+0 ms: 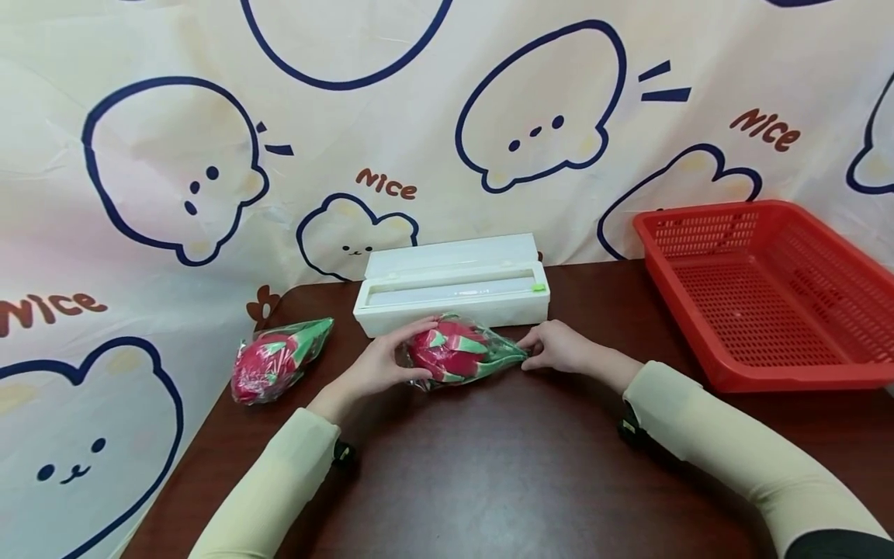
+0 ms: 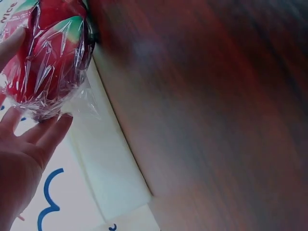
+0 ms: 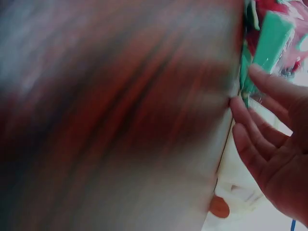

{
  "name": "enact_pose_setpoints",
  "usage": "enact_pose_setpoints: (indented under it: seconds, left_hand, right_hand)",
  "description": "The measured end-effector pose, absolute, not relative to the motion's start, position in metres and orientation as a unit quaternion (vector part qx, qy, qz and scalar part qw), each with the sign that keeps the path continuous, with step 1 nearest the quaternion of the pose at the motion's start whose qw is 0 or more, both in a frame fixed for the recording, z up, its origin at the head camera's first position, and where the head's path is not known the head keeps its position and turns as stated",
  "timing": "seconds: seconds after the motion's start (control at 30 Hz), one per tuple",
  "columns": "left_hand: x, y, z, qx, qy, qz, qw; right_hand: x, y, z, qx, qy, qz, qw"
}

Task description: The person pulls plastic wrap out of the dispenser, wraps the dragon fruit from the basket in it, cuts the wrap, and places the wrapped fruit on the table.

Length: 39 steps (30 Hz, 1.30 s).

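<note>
A dragon fruit [image 1: 447, 349] in clear plastic film lies on its side at the middle of the table, its green leaf tips pointing right. My left hand [image 1: 380, 361] grips its rounded red end, thumb on the near side and fingers over the far side. At the other end, my right hand [image 1: 559, 347] pinches the green tips between thumb and fingers. Crinkled film [image 2: 48, 103] bunches by the left fingers in the left wrist view. The right wrist view shows the green leaves [image 3: 272, 41] beside the right thumb.
Right behind the fruit stands a white cling film box [image 1: 454, 295], lid up, with a small green piece on its edge. A second wrapped dragon fruit [image 1: 279, 361] lies at the table's left edge. On the right sits a red plastic basket [image 1: 740, 373]. A patterned cloth hangs behind.
</note>
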State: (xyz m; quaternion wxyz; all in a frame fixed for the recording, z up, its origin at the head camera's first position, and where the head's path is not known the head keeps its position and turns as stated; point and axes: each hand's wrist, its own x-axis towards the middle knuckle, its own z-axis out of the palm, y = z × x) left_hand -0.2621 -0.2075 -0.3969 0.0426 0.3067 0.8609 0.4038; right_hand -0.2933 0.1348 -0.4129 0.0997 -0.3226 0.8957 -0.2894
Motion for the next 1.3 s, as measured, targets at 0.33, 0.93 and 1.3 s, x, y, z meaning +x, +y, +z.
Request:
enact_pose_setpoints:
  seconds: [0.33,0.93,1.3]
  left_hand:
    - [-0.27,-0.209,-0.39,0.264,0.866,0.412,0.098]
    - [-0.274,-0.209,-0.388,0.254,0.862,0.422,0.124]
    - [-0.281,-0.207,-0.389,0.261,0.86,0.419,0.129]
  right_hand:
    - [-0.298,0.13,-0.411,-0.395,0.879,-0.259,0.07]
    - [-0.295,0.139,-0.396,-0.349,0.884,-0.298,0.092]
    - [-0.291,0.105,-0.395,-0.409,0.872,-0.264,0.049]
